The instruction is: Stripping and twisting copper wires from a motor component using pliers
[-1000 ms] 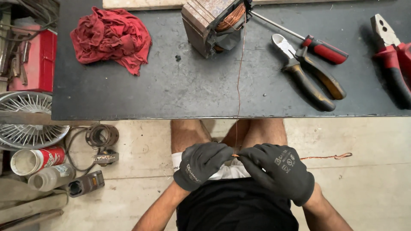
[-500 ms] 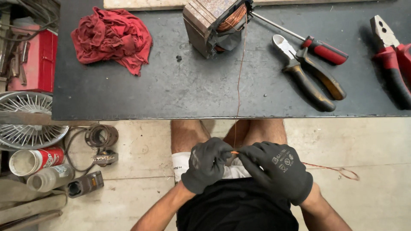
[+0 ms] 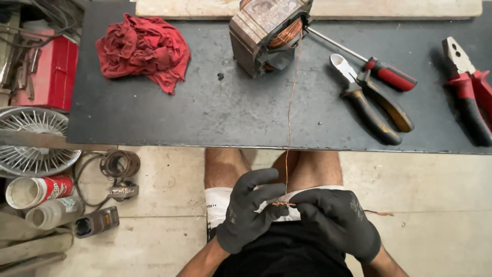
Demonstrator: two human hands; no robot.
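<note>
Head view, nearest first: both gloved hands meet over the lap, below the near edge of the desk (image 3: 154,123). The left hand (image 3: 249,210) and the right hand (image 3: 335,223) each pinch the copper wire (image 3: 288,128) between thumb and fingertips, fingers curled narrow around it, the two grips almost touching. A short loose end of wire sticks out past the right hand toward the right. From the pinch the wire runs straight up, crosses the near edge of the desk and reaches the wound coil block (image 3: 266,36) standing near the far edge, about mid-desk. On the floor to the left lie a wire fan guard (image 3: 31,143), a red-and-white can (image 3: 36,190), a pale bottle (image 3: 51,211) and a small cord coil (image 3: 119,164). On the desk, black-handled cutters (image 3: 369,102) lie right of the wire, a red-handled screwdriver (image 3: 369,64) just beyond them, red pliers (image 3: 469,90) at the right edge, and a crumpled red rag (image 3: 143,48) toward the far left corner.
</note>
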